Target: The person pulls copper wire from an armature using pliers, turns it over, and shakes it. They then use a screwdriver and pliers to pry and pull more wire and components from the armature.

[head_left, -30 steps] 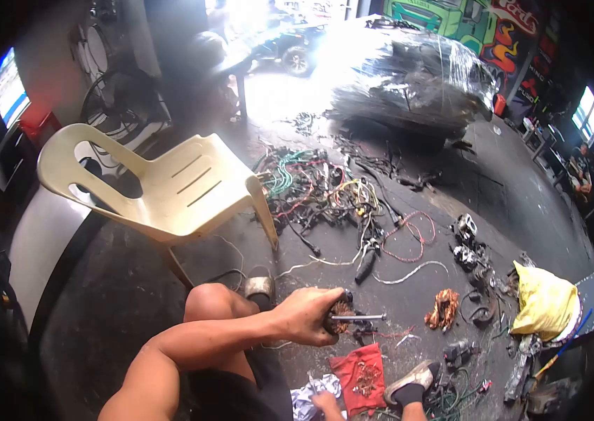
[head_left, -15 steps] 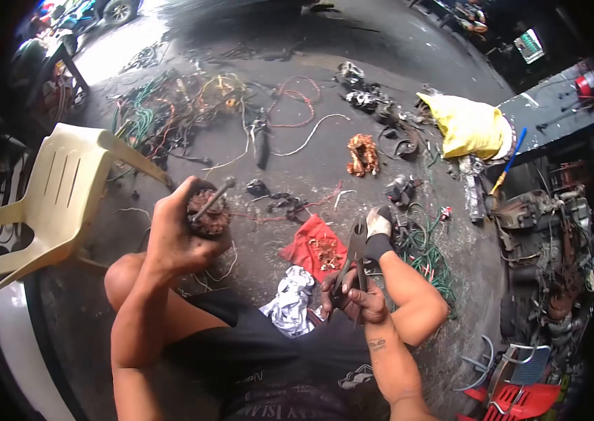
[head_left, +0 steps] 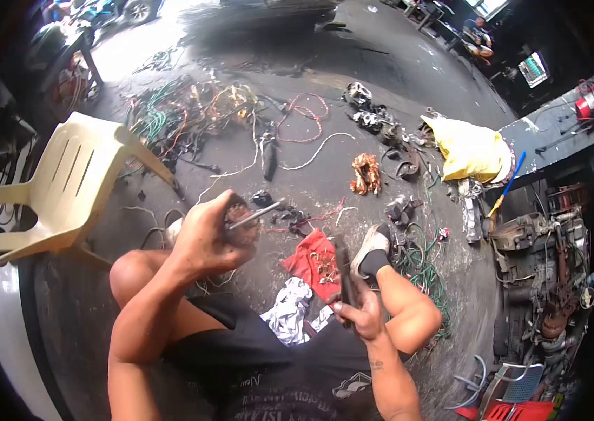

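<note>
My left hand (head_left: 206, 235) is wrapped round a round motor rotor (head_left: 242, 223) whose metal shaft points up and to the right. Dark pliers (head_left: 345, 277) stand upright in my right hand (head_left: 361, 312), their jaws toward the floor ahead. Just beyond the pliers lies a red cloth (head_left: 306, 258) with copper-coloured scraps (head_left: 324, 265) on it. A crumpled silver-white cloth (head_left: 288, 309) rests between my legs. Farther forward on the floor is a bundle of copper wire (head_left: 365, 174).
A cream plastic chair (head_left: 76, 175) stands at the left. Tangled wires (head_left: 192, 116) spread across the floor ahead, and green wires (head_left: 427, 274) lie beside my right leg. A yellow sack (head_left: 465, 149) and engine parts (head_left: 546, 266) are at the right. A person (head_left: 478, 38) is far back.
My left hand has moved right and down with the rotor, and its shaft now tilts further to the right. The pliers have turned, showing a narrower side. The head view has shifted slightly.
</note>
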Available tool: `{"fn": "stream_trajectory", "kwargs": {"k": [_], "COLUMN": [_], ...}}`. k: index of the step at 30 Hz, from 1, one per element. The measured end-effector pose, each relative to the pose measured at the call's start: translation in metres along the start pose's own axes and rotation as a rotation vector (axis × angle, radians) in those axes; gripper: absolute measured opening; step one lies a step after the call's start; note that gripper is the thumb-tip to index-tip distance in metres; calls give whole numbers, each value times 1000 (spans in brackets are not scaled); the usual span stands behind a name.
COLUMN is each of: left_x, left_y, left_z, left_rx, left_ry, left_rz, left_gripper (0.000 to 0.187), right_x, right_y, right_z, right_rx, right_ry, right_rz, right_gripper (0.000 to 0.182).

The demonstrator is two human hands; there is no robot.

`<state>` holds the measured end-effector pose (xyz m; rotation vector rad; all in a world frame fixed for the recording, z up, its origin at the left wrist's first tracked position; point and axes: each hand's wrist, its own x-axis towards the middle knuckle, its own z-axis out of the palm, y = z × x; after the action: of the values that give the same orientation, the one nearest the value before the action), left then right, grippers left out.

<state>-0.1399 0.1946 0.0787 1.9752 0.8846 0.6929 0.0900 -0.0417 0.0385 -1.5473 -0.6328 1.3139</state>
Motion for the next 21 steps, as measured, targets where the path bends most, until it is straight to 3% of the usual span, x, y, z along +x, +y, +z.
{"fn": "stream_trajectory", "kwargs": {"k": [1, 3, 5, 6, 10, 11, 13, 15, 17, 19, 21], "left_x": [1, 4, 4, 2, -3, -4, -4, -3, -2, -2, -6], "left_y": [-1, 1, 2, 1, -3, -5, -7, -5, -6, -7, -5], "left_z": [2, 6, 9, 11, 17, 18, 20, 22, 25, 25, 24], "left_rx": [-2, 116, 175, 173, 258, 259, 296, 264, 236, 209, 187], "left_ry": [-33, -52, -94, -101, -141, -133, -156, -170, -198, -236, -274], "left_rz": [35, 24, 4, -8, 17, 68, 80, 147, 153, 155, 124], "left_gripper": [42, 43, 43, 43, 43, 44, 43, 43, 43, 42, 41], "right_x": [-3, -1, 0, -2, -15, -14, -12, 6, -3, 1, 3], "right_y": [0, 5, -8, -18, -102, -112, -118, -54, -79, -65, -58], "right_z": [1, -3, -5, -6, 7, 1, 14, 19, 40, 39, 38], "right_rx": [174, 62, -335, -327, 34, 202, 236, -194, -831, -674, -243], "right_ry": [-52, -96, -53, 39, 399, 266, 323, 591, 93, 110, 315], "right_rz": [184, 264, 10, -99, -585, -689, -776, -729, -426, -447, -499], "right_gripper": [34, 39, 39, 37, 33, 34, 25, 23, 26, 26, 24]}}
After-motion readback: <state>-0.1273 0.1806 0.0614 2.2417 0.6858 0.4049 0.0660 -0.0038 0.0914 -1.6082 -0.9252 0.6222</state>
